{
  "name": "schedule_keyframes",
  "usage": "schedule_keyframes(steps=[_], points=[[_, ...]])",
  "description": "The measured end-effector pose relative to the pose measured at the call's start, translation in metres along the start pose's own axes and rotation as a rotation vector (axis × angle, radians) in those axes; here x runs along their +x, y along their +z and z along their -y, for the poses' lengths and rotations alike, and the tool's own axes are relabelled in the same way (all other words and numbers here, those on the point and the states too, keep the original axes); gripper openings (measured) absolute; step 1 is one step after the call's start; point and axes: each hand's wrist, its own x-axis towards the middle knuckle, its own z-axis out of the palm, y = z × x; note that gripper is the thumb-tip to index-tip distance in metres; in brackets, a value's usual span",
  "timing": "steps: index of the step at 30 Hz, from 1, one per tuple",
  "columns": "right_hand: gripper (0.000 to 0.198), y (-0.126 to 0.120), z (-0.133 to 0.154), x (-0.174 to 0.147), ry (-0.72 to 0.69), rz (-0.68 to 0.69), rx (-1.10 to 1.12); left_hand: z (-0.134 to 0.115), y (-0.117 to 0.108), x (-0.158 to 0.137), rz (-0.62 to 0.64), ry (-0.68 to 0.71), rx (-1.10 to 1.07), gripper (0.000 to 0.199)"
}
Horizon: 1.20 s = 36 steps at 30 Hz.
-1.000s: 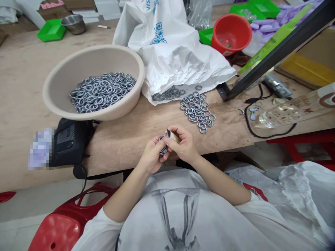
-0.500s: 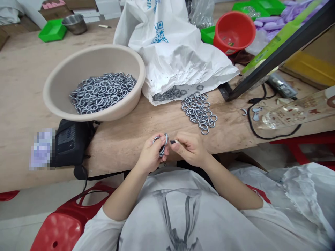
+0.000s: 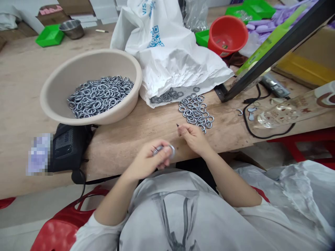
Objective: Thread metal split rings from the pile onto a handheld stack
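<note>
Some grey rings (image 3: 172, 151), too blurred to count, sit in the closed grip of the left hand (image 3: 148, 160), over the near edge of the table (image 3: 115, 139). The right hand (image 3: 195, 137), close against them a moment ago, has drawn away to two o'clock, pinching a small dark-tipped piece (image 3: 177, 125), so work on the held rings seems paused; loose rings (image 3: 192, 111) lie at its twelve o'clock.

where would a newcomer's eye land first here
Probably on the wide beige basin of grey rings, left of the white sack. Next, the bright red bowl to the sack's right. Closer in, the left hand holds blurred rings, and the right hand pinches a small dark-tipped thing.
</note>
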Motion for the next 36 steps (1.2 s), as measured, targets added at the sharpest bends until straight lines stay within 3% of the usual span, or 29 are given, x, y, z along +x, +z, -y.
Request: schedule_keyframes(steps=[1, 4, 6, 7, 10, 12, 15, 16, 17, 19, 20, 23, 26, 30, 33, 36], points=[[0.057, -0.004, -0.003, 0.001, 0.017, -0.049, 0.019, -0.015, -0.010, 0.001, -0.128, 0.114, 0.083, 0.034], [0.051, -0.018, -0.010, 0.002, 0.049, -0.167, 0.013, -0.062, -0.059, 0.017, -0.686, 0.545, 0.481, 0.021], [0.040, -0.031, -0.017, 0.005, 0.078, -0.233, -0.073, -0.085, -0.101, 0.033, -0.835, 0.537, 0.971, 0.015], [0.034, -0.039, -0.021, 0.008, 0.092, -0.263, -0.140, -0.093, -0.121, 0.041, -0.867, 0.450, 1.159, 0.014], [0.025, -0.067, -0.036, 0.029, 0.082, -0.331, -0.415, -0.098, -0.159, 0.056, -0.744, 0.214, 1.408, 0.020], [0.030, -0.085, -0.045, 0.052, 0.050, -0.344, -0.625, -0.092, -0.157, 0.058, -0.751, 0.269, 1.400, 0.024], [0.036, -0.098, -0.051, 0.092, 0.055, -0.289, -0.839, -0.070, -0.113, 0.061, -0.866, 0.593, 1.332, 0.027], [0.039, -0.098, -0.053, 0.104, 0.063, -0.245, -0.876, -0.061, -0.090, 0.066, -0.796, 0.668, 1.323, 0.027], [0.040, -0.096, -0.053, 0.113, 0.062, -0.196, -0.896, -0.050, -0.066, 0.073, -0.648, 0.720, 1.327, 0.025], [0.040, -0.088, -0.054, 0.125, 0.041, -0.112, -0.898, -0.028, -0.022, 0.093, -0.255, 0.634, 1.407, 0.033], [0.040, -0.082, -0.054, 0.127, 0.024, -0.083, -0.890, -0.018, -0.004, 0.106, -0.135, 0.566, 1.457, 0.040], [0.042, -0.068, -0.055, 0.116, -0.022, -0.032, -0.867, 0.005, 0.024, 0.134, 0.050, 0.327, 1.539, 0.060], [0.044, -0.059, -0.057, 0.095, -0.055, -0.004, -0.845, 0.019, 0.019, 0.135, 0.065, 0.280, 1.572, 0.062], [0.045, -0.047, -0.059, 0.079, -0.173, 0.044, -0.766, 0.027, -0.008, 0.102, -0.010, 0.384, 1.605, 0.043], [0.044, -0.037, -0.052, 0.078, -0.284, 0.136, -0.715, 0.027, -0.027, 0.080, -0.062, 0.365, 1.627, 0.030], [0.043, -0.032, -0.034, 0.072, -0.326, 0.077, -0.673, 0.028, -0.039, 0.067, -0.142, 0.311, 1.516, 0.024]])
